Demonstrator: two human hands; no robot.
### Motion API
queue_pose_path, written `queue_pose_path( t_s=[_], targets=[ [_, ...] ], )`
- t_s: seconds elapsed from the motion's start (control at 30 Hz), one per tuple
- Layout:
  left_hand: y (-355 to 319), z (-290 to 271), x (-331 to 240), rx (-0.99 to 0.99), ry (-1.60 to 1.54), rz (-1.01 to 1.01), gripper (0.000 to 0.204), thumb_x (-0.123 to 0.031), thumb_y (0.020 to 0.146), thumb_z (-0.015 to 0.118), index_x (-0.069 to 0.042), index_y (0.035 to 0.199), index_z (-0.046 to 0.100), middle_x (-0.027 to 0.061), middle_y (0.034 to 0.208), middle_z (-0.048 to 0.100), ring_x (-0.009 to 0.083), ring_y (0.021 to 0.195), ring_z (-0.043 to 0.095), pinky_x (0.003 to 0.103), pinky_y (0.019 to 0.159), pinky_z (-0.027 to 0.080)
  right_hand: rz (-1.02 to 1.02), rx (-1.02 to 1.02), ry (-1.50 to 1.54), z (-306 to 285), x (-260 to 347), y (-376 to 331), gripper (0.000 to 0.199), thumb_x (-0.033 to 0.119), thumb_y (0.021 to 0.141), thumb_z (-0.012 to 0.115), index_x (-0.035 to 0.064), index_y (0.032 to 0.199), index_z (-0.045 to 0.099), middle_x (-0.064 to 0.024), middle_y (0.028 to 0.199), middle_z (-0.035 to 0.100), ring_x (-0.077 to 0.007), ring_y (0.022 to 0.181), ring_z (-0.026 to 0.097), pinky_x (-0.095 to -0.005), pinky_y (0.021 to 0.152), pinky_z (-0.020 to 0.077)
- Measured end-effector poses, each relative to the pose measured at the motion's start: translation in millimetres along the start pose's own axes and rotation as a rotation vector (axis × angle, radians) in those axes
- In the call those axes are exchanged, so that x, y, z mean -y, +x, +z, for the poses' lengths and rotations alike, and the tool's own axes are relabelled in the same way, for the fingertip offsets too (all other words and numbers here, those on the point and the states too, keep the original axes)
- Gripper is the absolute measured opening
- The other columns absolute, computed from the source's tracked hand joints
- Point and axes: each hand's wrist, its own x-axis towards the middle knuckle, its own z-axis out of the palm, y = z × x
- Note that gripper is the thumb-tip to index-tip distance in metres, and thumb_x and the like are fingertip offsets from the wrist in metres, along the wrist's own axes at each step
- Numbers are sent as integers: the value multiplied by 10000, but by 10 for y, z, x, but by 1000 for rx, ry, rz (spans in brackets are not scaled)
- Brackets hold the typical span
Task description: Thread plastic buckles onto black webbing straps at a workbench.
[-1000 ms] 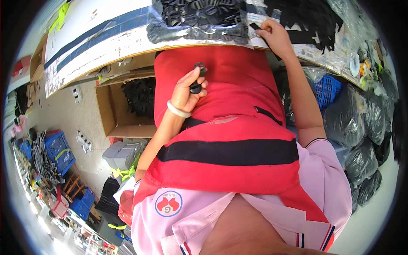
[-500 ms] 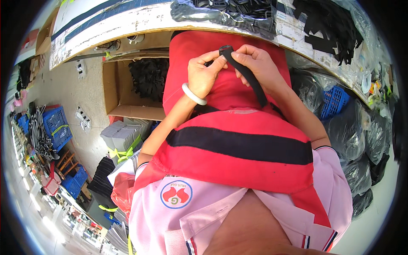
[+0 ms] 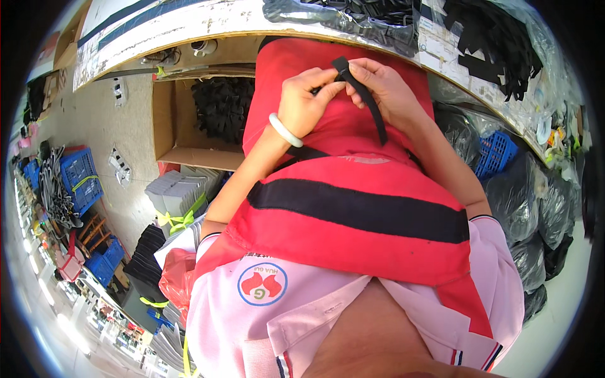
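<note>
Over my lap, my two hands meet at a narrow black strap (image 3: 373,113). Its short end sticks up above my fingertips, while the longer tail hangs down toward the red apron (image 3: 353,189). My right hand (image 3: 392,94) pinches the strap between thumb and fingers. Thumb and forefinger of my left hand (image 3: 301,104) close at a small dark piece on the strap, perhaps a buckle; the fingers mostly hide it. A pale bangle (image 3: 285,131) circles my left wrist.
Ahead is a worn white table (image 3: 252,22), bearing a plastic bag of black parts (image 3: 359,16) and a pile of black straps (image 3: 491,47). An open cardboard box (image 3: 170,123) with black pieces stands left. Filled plastic bags (image 3: 513,195) and a blue basket (image 3: 496,154) sit right.
The strap's short end now rises above my fingers, where before it was bent over at the top. Its hanging tail has swung up and away from the apron's fold.
</note>
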Motion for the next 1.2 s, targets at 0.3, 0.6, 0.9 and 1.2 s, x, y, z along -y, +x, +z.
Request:
queue_pose_path(
  t_s=[0.3, 0.6, 0.9, 1.2],
  targets=[
    [103, 42, -95, -145, -880, -722, 212, -131, 907, 629, 67, 978, 658, 107, 772, 663, 98, 517, 541, 182, 373, 354, -702, -232, -381, 185, -32, -32, 115, 116, 899, 645, 44, 988, 657, -12, 890, 633, -65, 795, 569, -187, 707, 464],
    [45, 34, -111, -228, -491, -426, 146, -69, 878, 661, 32, 979, 690, 69, 715, 653, 61, 535, 550, 187, 428, 370, -222, -181, -363, 137, 175, -158, 147, 152, 911, 636, 7, 915, 614, -25, 689, 606, -60, 517, 550, -193, 439, 434],
    [6, 76, -110, -241, -268, -149, 150, 19, 824, 684, 31, 972, 698, 80, 894, 664, 85, 619, 576, 202, 533, 458, -209, -259, -145, 266, -51, -71, 177, 166, 914, 632, -3, 942, 586, -53, 748, 600, -109, 580, 609, -221, 493, 509],
    [-90, -75, -128, -101, -168, 25, 158, 58, 816, 656, -1, 953, 708, 79, 917, 651, 112, 757, 596, 222, 631, 474, 41, 79, -330, -29, 164, -42, 258, 271, 899, 651, 28, 986, 666, -29, 805, 624, -84, 615, 580, -199, 537, 477]
  ],
)
